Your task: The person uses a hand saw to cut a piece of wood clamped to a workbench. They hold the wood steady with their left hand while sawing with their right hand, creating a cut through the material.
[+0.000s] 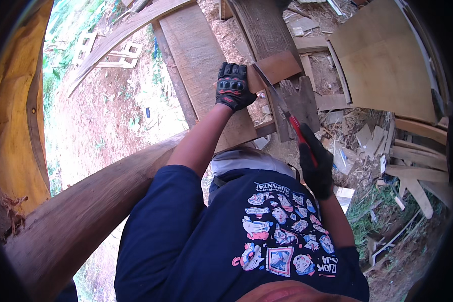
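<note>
My left hand (231, 86), in a black glove with red marks, presses down on the end of a small brown wooden board (282, 66). The board lies across a wide pale plank (199, 60) and a grey weathered plank (267, 30). My right hand (316, 168), in a black glove, grips the red handle of a handsaw (276, 94). The saw's thin blade runs up and to the left, and its far end meets the brown board's near edge just right of my left hand. My navy printed shirt fills the lower middle of the view.
A thick rounded timber beam (85, 211) crosses the lower left. A large plywood sheet (382, 65) leans at the upper right. Offcuts, slats and sawdust (387, 151) litter the ground on the right. Bare reddish soil (110, 116) and plants lie to the left.
</note>
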Action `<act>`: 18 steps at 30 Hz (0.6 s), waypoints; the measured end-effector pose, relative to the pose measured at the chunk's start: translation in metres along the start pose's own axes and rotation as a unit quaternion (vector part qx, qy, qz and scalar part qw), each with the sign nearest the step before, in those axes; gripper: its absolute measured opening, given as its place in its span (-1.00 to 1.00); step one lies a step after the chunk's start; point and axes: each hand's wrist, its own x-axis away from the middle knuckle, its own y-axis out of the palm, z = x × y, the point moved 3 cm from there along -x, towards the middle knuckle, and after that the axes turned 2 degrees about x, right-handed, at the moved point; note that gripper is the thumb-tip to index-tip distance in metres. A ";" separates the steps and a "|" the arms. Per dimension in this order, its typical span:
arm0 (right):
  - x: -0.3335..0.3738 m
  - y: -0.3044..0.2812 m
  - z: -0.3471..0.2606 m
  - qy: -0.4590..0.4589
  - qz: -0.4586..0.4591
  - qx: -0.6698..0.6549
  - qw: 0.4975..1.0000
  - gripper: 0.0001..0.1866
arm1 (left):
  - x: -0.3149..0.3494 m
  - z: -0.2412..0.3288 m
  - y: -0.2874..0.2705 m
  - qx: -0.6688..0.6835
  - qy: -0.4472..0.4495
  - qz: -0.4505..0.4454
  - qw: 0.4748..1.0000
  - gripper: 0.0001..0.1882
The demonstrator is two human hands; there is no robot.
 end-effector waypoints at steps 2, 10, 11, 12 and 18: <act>0.013 -0.021 -0.023 -0.007 0.003 0.028 1.000 -0.47 | -0.001 0.001 -0.001 0.005 -0.013 -0.011 1.000 -0.28; -0.069 0.006 -0.008 -0.084 0.066 -0.011 0.994 -0.55 | -0.013 -0.003 0.003 0.011 -0.029 0.001 1.000 -0.48; -0.080 0.009 -0.004 -0.068 0.059 -0.020 0.996 -0.55 | -0.009 -0.001 0.007 0.016 -0.019 0.004 1.000 -0.50; -0.092 0.010 0.002 -0.066 0.058 -0.034 0.996 -0.55 | -0.017 -0.002 0.005 0.008 -0.030 0.005 1.000 -0.51; -0.066 0.037 0.010 -0.118 0.059 -0.037 0.991 -0.53 | -0.015 0.015 -0.008 0.006 -0.042 -0.019 0.999 -0.46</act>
